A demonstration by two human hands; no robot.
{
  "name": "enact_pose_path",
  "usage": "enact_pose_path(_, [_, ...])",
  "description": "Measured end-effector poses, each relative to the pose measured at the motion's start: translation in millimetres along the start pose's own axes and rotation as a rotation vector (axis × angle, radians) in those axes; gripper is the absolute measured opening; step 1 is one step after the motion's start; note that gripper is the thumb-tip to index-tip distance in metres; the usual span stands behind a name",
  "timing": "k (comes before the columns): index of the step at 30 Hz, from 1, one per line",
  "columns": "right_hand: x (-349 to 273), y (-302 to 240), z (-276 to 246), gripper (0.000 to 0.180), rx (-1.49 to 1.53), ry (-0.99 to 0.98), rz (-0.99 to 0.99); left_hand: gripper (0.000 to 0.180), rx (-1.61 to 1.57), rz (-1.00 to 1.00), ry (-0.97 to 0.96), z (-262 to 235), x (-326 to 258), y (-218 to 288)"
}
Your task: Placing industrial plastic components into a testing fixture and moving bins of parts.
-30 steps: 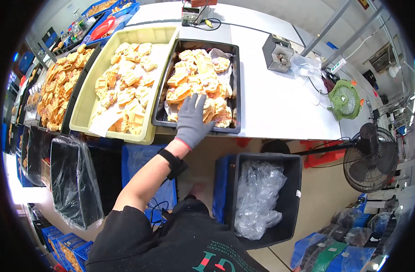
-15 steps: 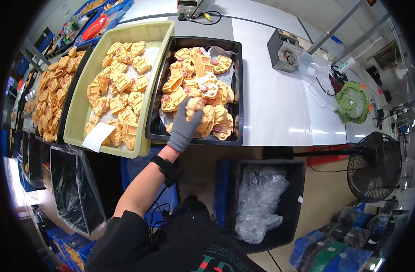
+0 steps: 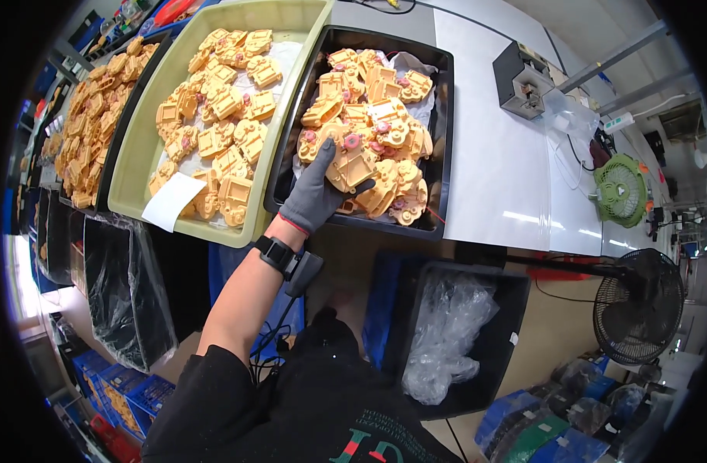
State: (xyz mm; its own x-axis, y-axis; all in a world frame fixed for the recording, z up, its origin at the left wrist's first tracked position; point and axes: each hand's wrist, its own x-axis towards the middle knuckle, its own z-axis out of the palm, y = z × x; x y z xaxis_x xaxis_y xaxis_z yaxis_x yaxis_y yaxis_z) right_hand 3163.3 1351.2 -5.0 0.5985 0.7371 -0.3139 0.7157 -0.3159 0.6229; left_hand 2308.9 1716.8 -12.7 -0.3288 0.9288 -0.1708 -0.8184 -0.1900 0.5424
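Observation:
My left hand [image 3: 310, 199], in a grey glove, grips a yellow-orange moulded plastic part [image 3: 349, 167] with a boxy recess and a small reddish-pink piece on it. Thumb and fingers lie on either side of the part, above the near half of a black tray [image 3: 447, 116]. Beneath and around it, similar yellow-orange parts [image 3: 388, 116] lie heaped on a whitish liner. Left of this stands a pale yellow-green tray [image 3: 127, 174] with more such parts and a white paper sheet [image 3: 173, 201] at its near edge. My right hand is out of the picture.
A dark tray of piled orange parts [image 3: 99, 116] stands farther left. On the white table [image 3: 488, 177] are a grey metal device [image 3: 522, 81] and a green fan [image 3: 622, 191]. Below sit a black bin with clear plastic bags [image 3: 450, 339] and a black fan [image 3: 637, 305].
The view has shifted, so the trays appear higher and more to the right. My left hand has turned the held part, whose boxy recess now shows.

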Motion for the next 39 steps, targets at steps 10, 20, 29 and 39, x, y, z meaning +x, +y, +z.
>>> enact_pose_path(10, [1,1,25,0.035,0.007,-0.010,-0.058,0.059,-0.220,-0.037,-0.079,-9,3,1])
enact_pose_path(20, [9,6,44,0.027,0.029,-0.014,-0.108,0.060,-0.266,0.041,-0.061,-10,7,-1])
enact_pose_path(29, [-20,-38,-26,0.025,1.260,-0.222,0.524,0.063,-0.237,0.023,-0.074,-2,6,-3])
enact_pose_path(39, [-41,-77,-106,0.025,1.544,-0.059,0.693,0.072,-0.199,0.061,-0.070,-8,3,3])
